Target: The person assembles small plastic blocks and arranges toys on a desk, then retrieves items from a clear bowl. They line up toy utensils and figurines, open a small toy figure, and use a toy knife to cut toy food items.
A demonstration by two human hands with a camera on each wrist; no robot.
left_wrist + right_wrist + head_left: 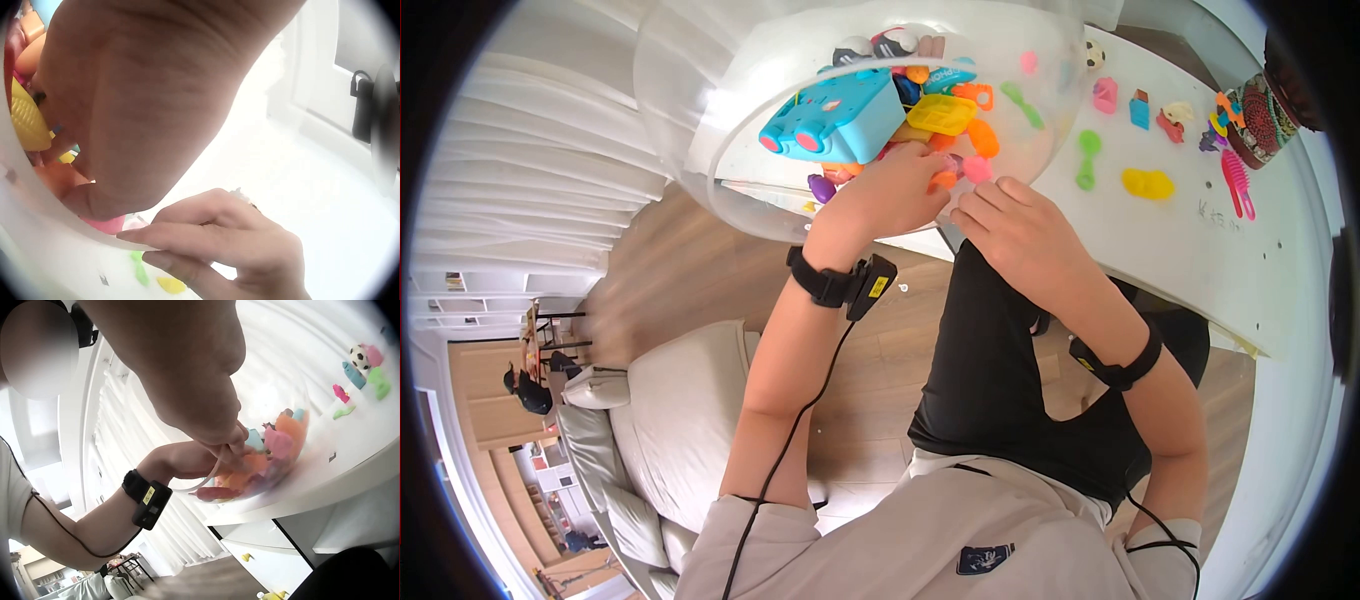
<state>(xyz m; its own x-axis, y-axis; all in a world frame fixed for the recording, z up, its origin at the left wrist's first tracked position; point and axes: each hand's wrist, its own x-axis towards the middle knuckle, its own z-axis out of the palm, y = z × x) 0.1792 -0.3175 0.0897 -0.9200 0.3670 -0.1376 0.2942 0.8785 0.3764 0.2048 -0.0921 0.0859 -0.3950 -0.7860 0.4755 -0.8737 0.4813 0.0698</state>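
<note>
A large clear plastic bowl (pixel 690 110) stands on the white table, full of small toys. Among them are a blue toy case (pixel 835 120) with pink round parts, a yellow toy basket (pixel 941 115), a purple toy (pixel 821 188) and a pink piece (pixel 977 168). My left hand (pixel 890 190) reaches over the rim into the toys, its fingertips partly hidden; I cannot tell whether it holds one. Orange toys lie close by its thumb. With thumb and fingers my right hand (pixel 1030 240) pinches the bowl's near rim, seen closely in the left wrist view.
Along the white table (pixel 1125 230) lie a green toy (pixel 1087 160), a yellow piece (pixel 1148 184), a pink comb (pixel 1238 185) and a small football (pixel 1094 54). A patterned container (pixel 1262 120) stands at the far right. A sofa (pixel 680 420) is behind on the left.
</note>
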